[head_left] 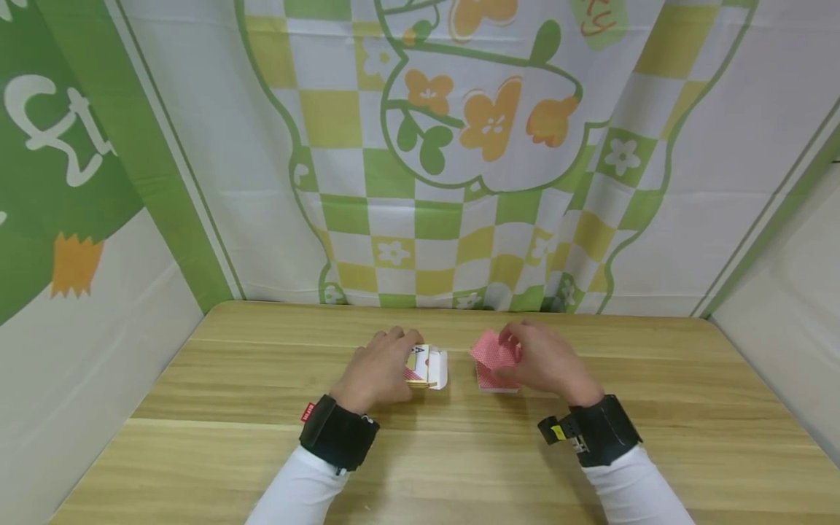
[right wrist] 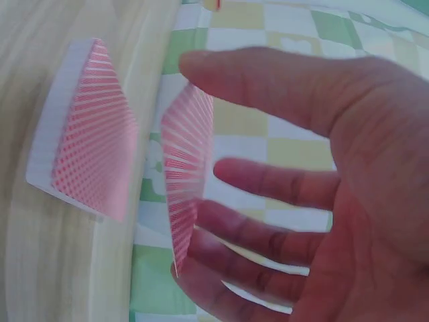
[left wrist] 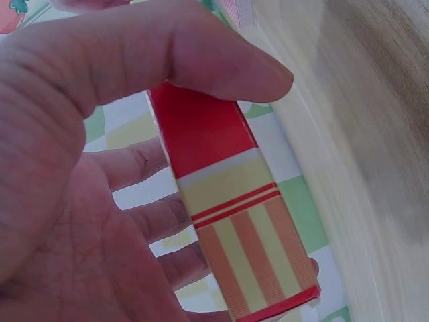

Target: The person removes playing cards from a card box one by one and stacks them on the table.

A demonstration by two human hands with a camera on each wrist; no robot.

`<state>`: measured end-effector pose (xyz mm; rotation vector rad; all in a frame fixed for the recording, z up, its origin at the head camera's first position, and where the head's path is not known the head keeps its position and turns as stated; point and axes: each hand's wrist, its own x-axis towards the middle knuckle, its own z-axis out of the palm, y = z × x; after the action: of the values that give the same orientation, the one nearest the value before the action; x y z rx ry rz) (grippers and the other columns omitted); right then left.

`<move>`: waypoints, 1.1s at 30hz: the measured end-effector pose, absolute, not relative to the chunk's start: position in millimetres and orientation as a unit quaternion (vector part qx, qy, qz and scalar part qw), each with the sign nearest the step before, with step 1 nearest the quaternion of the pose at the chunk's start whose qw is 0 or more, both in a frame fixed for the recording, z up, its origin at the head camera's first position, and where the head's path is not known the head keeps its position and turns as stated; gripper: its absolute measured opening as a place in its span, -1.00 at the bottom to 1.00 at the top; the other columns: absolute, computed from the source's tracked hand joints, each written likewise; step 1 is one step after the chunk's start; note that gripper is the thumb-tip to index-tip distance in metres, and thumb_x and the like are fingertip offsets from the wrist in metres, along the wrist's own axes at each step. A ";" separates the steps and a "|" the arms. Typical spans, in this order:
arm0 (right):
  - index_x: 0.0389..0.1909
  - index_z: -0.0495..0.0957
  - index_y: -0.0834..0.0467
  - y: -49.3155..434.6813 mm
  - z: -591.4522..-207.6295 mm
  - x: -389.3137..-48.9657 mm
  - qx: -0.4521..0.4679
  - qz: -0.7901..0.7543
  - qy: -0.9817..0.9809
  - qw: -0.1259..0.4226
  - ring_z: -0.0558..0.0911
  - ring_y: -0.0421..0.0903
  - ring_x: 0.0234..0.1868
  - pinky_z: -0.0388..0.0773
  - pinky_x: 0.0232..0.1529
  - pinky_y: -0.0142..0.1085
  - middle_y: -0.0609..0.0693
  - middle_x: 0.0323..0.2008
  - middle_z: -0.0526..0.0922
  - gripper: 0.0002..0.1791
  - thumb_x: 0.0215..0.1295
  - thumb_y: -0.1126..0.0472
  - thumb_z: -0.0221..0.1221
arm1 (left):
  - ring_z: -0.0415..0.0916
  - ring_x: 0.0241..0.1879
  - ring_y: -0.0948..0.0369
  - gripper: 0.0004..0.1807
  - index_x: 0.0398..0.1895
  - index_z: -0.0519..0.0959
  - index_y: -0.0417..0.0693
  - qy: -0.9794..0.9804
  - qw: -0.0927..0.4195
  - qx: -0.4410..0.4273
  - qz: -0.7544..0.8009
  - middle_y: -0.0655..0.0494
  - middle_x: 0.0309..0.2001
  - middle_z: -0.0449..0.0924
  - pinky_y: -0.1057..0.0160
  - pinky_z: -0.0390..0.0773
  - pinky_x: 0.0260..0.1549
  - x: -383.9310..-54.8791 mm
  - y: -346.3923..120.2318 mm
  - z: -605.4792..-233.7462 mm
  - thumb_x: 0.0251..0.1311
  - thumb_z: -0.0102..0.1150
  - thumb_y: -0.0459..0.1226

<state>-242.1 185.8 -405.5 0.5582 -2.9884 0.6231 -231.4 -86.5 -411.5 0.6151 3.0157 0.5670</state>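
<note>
On the left, my left hand (head_left: 377,368) grips a playing-card box (head_left: 420,364) by its sides, thumb on the near side and fingers beyond. The box shows an ace print on top, and a white flap stands out at its right end. Its red, cream and orange striped side (left wrist: 241,221) fills the left wrist view. My right hand (head_left: 547,364) holds a red-patterned playing card (right wrist: 186,161) by its edges, between thumb and fingers. Below that raised card, a squared deck of playing cards (right wrist: 97,147) lies on the table with its red-patterned backs up.
Both hands work over the far half of a wood-grain table (head_left: 446,467). A printed curtain (head_left: 420,211) with green and yellow checks hangs behind its back edge. Pale fabric walls (head_left: 807,313) rise at the sides.
</note>
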 end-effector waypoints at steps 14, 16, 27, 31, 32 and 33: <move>-0.12 0.60 0.28 171.2 -416.3 -240.0 0.077 0.220 -0.971 0.055 0.52 -0.04 -0.41 0.42 -0.43 -0.20 0.00 -0.46 0.56 -0.44 0.04 -0.06 0.49 | 0.44 -0.04 -0.01 -0.24 0.19 0.52 -0.03 0.962 0.010 0.198 0.186 -0.01 -0.01 0.54 -0.21 0.49 -0.09 -230.5 -84.9 -411.1 -0.22 0.58 -0.36; -0.15 0.60 0.28 169.9 -417.7 -239.8 0.069 0.219 -0.971 0.063 0.51 -0.04 -0.43 0.41 -0.46 -0.22 -0.01 -0.48 0.55 -0.44 0.04 -0.08 0.48 | 0.44 -0.05 -0.01 -0.24 0.18 0.52 -0.03 0.962 0.008 0.199 0.187 -0.01 -0.02 0.54 -0.21 0.49 -0.09 -230.5 -85.3 -411.3 -0.23 0.58 -0.37; -0.25 0.67 0.25 162.9 -421.5 -236.9 0.036 0.185 -0.978 0.090 0.49 -0.03 -0.49 0.35 -0.55 -0.24 -0.01 -0.56 0.53 -0.49 0.06 -0.13 0.45 | 0.46 -0.04 -0.01 -0.25 0.20 0.52 -0.03 0.962 0.008 0.203 0.181 -0.02 0.00 0.54 -0.23 0.50 -0.07 -230.2 -85.7 -412.0 -0.21 0.54 -0.38; -0.30 0.69 0.22 159.7 -424.1 -236.5 0.028 0.180 -0.978 0.104 0.49 -0.04 -0.51 0.34 -0.59 -0.25 0.00 -0.59 0.52 -0.48 0.03 -0.18 0.45 | 0.45 -0.04 0.00 -0.25 0.20 0.52 -0.03 0.963 0.010 0.201 0.180 -0.01 0.00 0.53 -0.21 0.50 -0.07 -230.3 -84.9 -412.0 -0.20 0.55 -0.36; -0.32 0.69 0.22 158.9 -424.8 -236.7 0.029 0.178 -0.978 0.108 0.49 -0.04 -0.52 0.34 -0.60 -0.25 0.00 -0.60 0.52 -0.48 0.03 -0.19 0.45 | 0.45 -0.04 0.00 -0.25 0.21 0.52 -0.03 0.963 0.010 0.200 0.180 -0.01 0.00 0.53 -0.21 0.50 -0.07 -230.3 -84.7 -411.9 -0.19 0.55 -0.36; -0.33 0.70 0.22 158.2 -425.5 -236.7 0.028 0.177 -0.978 0.111 0.49 -0.03 -0.52 0.35 -0.60 -0.24 0.00 -0.60 0.52 -0.48 0.02 -0.19 0.46 | 0.44 -0.03 0.00 -0.25 0.21 0.52 -0.03 0.963 0.010 0.199 0.180 -0.01 0.01 0.53 -0.22 0.49 -0.06 -230.3 -84.6 -411.8 -0.19 0.55 -0.35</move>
<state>-236.7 158.2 -425.5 0.0821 -2.8707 0.5186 -230.3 -84.6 -411.8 0.6223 3.0067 0.5626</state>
